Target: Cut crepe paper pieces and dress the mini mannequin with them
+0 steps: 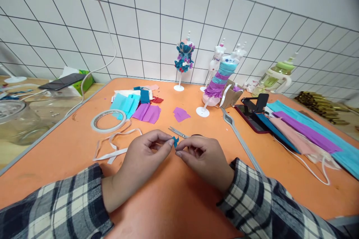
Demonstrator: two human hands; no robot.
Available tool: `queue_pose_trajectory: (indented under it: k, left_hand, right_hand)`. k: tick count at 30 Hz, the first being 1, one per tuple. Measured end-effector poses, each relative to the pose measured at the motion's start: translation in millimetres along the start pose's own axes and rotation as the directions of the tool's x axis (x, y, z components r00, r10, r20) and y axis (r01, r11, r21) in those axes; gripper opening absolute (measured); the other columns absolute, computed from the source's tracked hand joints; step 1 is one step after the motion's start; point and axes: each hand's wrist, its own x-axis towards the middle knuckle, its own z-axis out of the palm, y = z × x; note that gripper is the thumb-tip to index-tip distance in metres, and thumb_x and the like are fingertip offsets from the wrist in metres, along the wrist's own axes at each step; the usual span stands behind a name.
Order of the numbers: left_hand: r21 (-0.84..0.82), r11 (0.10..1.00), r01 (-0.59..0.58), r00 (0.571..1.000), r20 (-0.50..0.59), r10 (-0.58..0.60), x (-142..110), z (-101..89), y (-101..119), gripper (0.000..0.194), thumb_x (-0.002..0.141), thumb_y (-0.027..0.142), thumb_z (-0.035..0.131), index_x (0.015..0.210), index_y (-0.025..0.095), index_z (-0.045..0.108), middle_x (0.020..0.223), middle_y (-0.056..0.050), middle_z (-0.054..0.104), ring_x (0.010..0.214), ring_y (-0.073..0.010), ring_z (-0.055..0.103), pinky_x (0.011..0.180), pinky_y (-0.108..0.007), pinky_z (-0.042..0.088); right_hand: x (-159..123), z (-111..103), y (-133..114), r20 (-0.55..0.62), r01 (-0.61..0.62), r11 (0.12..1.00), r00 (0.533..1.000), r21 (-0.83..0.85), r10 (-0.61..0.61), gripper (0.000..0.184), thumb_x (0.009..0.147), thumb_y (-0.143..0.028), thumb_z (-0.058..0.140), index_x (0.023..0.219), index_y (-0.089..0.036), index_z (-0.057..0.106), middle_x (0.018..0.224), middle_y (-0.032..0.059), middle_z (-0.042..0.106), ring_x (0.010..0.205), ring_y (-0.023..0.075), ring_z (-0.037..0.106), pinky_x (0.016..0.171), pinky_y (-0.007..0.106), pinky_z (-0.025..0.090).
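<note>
Head view: here a small teal scrap (175,141) is pinched tight between thumb and forefinger of the left hand (147,158), held over the orange table (151,201)! By the scrap's right edge, thumb and forefinger of the right hand (206,157) are set close together; whether it is gripped there too cannot be told. Just beyond, scissors (177,132) are partly covered by the right hand. A loose white strip (116,153) is strewn beside the left hand, near a tape roll (93,123), and a purple piece (181,114) is laid beyond the scissors.
</note>
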Motion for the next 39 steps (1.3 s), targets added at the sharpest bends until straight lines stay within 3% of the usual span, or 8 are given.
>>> queue_pose_trajectory:
  k: [4, 7, 11, 14, 17, 23, 29, 39]
  left_hand:
    - [-0.003, 1.0, 0.005, 0.997, -0.074, -0.005, 0.6, -1.9, -0.3, 0.011, 0.077, 0.033, 0.069, 0.076, 0.022, 0.07, 0.077, -0.002, 0.074, 0.072, -0.0192, 0.066, 0.068, -0.028, 0.052]
    - [-0.064, 0.997, 0.047, 0.999, -0.023, -0.048, 2.3, -2.0, -1.2, 0.014, 0.078, 0.035, 0.067, 0.077, 0.021, 0.07, 0.075, -0.002, 0.073, 0.067, -0.0181, 0.065, 0.064, -0.028, 0.05]
    - [-0.109, 0.99, 0.094, 0.995, 0.053, -0.089, 3.6, 0.8, -2.0, 0.016, 0.078, 0.036, 0.067, 0.072, 0.02, 0.068, 0.067, -0.001, 0.069, 0.061, -0.0164, 0.062, 0.059, -0.026, 0.048]
    - [-0.092, 0.994, 0.062, 0.993, 0.105, -0.052, 2.2, 3.1, -1.8, 0.014, 0.077, 0.032, 0.067, 0.07, 0.02, 0.067, 0.066, 0.0, 0.07, 0.061, -0.0163, 0.062, 0.06, -0.026, 0.049]
    - [-0.039, 0.999, 0.005, 0.993, 0.122, 0.0, -0.2, 3.5, 0.1, 0.01, 0.077, 0.028, 0.065, 0.072, 0.021, 0.07, 0.071, -0.001, 0.072, 0.066, -0.0173, 0.065, 0.063, -0.026, 0.05]
    - [-0.022, 1.0, -0.009, 1.0, 0.002, 0.009, -1.1, 1.0, 3.6, 0.012, 0.077, 0.032, 0.067, 0.074, 0.02, 0.07, 0.073, -0.002, 0.073, 0.067, -0.0181, 0.065, 0.066, -0.028, 0.051]
    - [-0.068, 0.998, 0.014, 1.0, 0.006, -0.014, 0.5, 0.9, 2.2, 0.014, 0.079, 0.033, 0.067, 0.076, 0.02, 0.07, 0.074, -0.002, 0.072, 0.069, -0.0177, 0.064, 0.067, -0.027, 0.051]
    - [-0.041, 0.999, 0.013, 0.995, 0.1, -0.008, 1.0, 2.8, 0.8, 0.012, 0.08, 0.03, 0.066, 0.074, 0.02, 0.069, 0.071, 0.0, 0.07, 0.066, -0.0162, 0.062, 0.063, -0.025, 0.047]
  right_hand:
    - [2.1, 0.4, 2.7, -0.073, -0.048, 0.999, 0.996, 0.023, 0.049, 0.003, 0.082, -0.02, 0.069, 0.082, -0.02, 0.072, 0.061, -0.0036, 0.061, 0.048, 0.0085, 0.047, 0.047, 0.021, 0.038]
    - [4.8, -4.8, 1.8, -0.126, 0.087, 0.993, 0.987, -0.078, -0.096, 0.005, 0.084, -0.017, 0.068, 0.084, -0.021, 0.071, 0.068, -0.0023, 0.065, 0.053, 0.0093, 0.051, 0.052, 0.021, 0.042]
    - [4.6, -11.6, -4.8, -0.017, 0.36, 0.885, 0.924, -0.295, -0.382, 0.011, 0.091, -0.017, 0.062, 0.087, -0.023, 0.071, 0.085, 0.0008, 0.073, 0.072, 0.0139, 0.063, 0.067, 0.025, 0.046]
    - [2.6, -11.8, -8.6, 0.025, 0.437, 0.806, 0.884, -0.4, -0.467, 0.014, 0.092, -0.017, 0.061, 0.089, -0.026, 0.072, 0.086, -0.0003, 0.073, 0.071, 0.0141, 0.061, 0.065, 0.027, 0.044]
    - [2.2, -8.8, -6.5, -0.024, 0.37, 0.867, 0.916, -0.333, -0.401, 0.01, 0.092, -0.026, 0.063, 0.092, -0.025, 0.073, 0.084, 0.0016, 0.07, 0.073, 0.0145, 0.062, 0.066, 0.027, 0.046]
    - [5.7, -8.9, 3.4, -0.086, 0.167, 0.964, 0.978, -0.208, -0.188, 0.006, 0.09, -0.024, 0.065, 0.09, -0.021, 0.071, 0.081, 0.0014, 0.066, 0.072, 0.0129, 0.061, 0.065, 0.025, 0.047]
    - [6.5, -11.2, 3.2, -0.065, 0.159, 0.95, 0.981, -0.268, -0.182, 0.011, 0.094, -0.026, 0.061, 0.087, -0.02, 0.068, 0.08, 0.0019, 0.066, 0.071, 0.0137, 0.06, 0.063, 0.025, 0.044]
    - [6.6, -9.0, 3.7, -0.048, 0.136, 0.975, 0.988, -0.178, -0.146, 0.021, 0.095, -0.034, 0.062, 0.081, -0.019, 0.066, 0.073, 0.0004, 0.062, 0.065, 0.0125, 0.056, 0.059, 0.024, 0.041]
